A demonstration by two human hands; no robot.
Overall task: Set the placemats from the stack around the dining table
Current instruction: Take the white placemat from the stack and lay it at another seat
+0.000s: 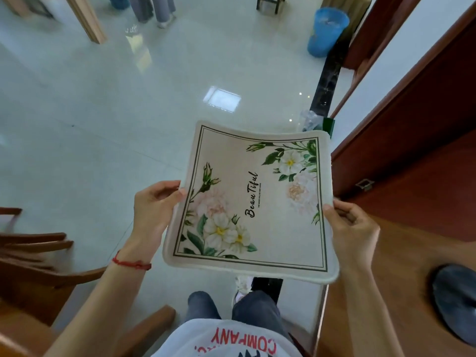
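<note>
Floor (103, 112): pale glossy tile, the widest surface, lying below and beyond the two grips. No tabletop shows beneath the mat.

Wooden surface (373, 292): brown, just right of and below the right-hand grip, running to the frame's lower right corner; possibly the dining table's edge, though this cannot be confirmed. A dark rounded object (456, 302) lies on it, well right of the grip.

Cabinet or door panels (412, 155): reddish wood, right of and beyond the right grip.

Wooden chair (38, 253): left of and below the left grip, apart from it.

Placemat (255, 202): cream, floral corners, script lettering at centre. Held in the air between both hands, roughly flat, far edge bowed, over floor and the person's legs. It touches no surface.

Blue bin (328, 30): far beyond the grips, upper right.

Left hand (154, 210): pinched closed on the mat's left edge, thumb on top, fingers (164, 188) curled at the rim.

Right hand (353, 228): closed on the right edge, thumb over the border, fingers below.

Red wrist cord (131, 264): on the left wrist, behind the grip.

Step, as judged: carrying one mat toward a seat; not yet laid. The stack is out of view.

Next move calls for: finding a free place at the table, lowering the mat level, squaring its near edge to the table edge, then letting go with both hands together.
</note>
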